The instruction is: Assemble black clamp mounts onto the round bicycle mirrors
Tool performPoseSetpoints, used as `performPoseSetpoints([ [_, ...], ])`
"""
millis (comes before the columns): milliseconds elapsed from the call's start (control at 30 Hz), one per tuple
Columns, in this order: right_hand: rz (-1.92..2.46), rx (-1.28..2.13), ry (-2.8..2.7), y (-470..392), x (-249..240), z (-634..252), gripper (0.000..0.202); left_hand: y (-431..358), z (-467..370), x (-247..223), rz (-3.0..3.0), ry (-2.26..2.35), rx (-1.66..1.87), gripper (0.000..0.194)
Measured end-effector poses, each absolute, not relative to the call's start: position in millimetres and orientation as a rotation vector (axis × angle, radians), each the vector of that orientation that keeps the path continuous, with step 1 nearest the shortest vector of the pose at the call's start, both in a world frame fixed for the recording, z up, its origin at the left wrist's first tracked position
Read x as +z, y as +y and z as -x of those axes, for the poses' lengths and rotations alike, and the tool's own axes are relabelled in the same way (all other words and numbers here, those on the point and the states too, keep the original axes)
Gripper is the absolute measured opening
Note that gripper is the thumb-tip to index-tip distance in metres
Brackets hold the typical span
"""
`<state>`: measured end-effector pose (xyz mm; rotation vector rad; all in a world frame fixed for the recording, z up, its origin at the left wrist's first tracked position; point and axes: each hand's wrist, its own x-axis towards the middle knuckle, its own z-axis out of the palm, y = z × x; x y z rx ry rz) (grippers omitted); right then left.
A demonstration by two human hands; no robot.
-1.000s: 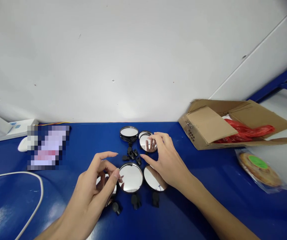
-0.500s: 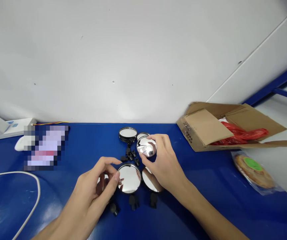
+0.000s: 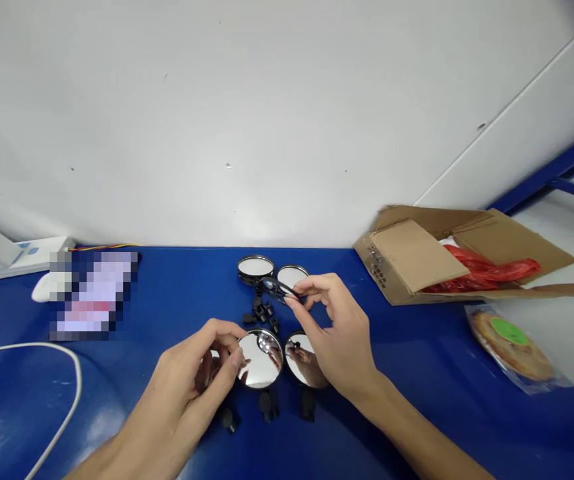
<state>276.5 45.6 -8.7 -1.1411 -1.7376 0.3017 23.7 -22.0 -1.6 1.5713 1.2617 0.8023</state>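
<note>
The left hand [image 3: 187,373] is curling around the left rim of a front mirror [image 3: 261,360]; whether it's gripping, I'm not managing to tell. Small black fittings [image 3: 261,311] are lying beyond it, between both hands. A tilted mirror [image 3: 275,288] is hanging just left of the right hand [image 3: 341,327], whose thumb and fingers are pinching its edge. It's looking light, stiff, probably slippery and breakable across its face, so the rim is offering the safer hold.
</note>
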Motion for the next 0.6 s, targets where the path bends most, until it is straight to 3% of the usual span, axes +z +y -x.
performPoseSetpoints([
  [133,0.829,0.324,-1.817,35.6,-1.2,-271.8,0.029,-20.0,-25.7,-1.3,-1.498,1.276,0.908,0.033],
  [333,0.751,0.817,-1.706,15.0,7.4,-264.2,0.026,-18.0,-25.6,-3.2,-1.358,1.274,0.947,0.051],
  [467,0.802,1.077,-1.624,10.6,13.3,-264.3,0.013,-18.1,-25.7,3.4,-1.467,1.177,0.935,0.023],
  [600,0.981,1.052,-1.599,15.6,15.5,-268.7,0.008,-21.1,-30.7,11.6,-1.363,1.205,0.945,0.046],
])
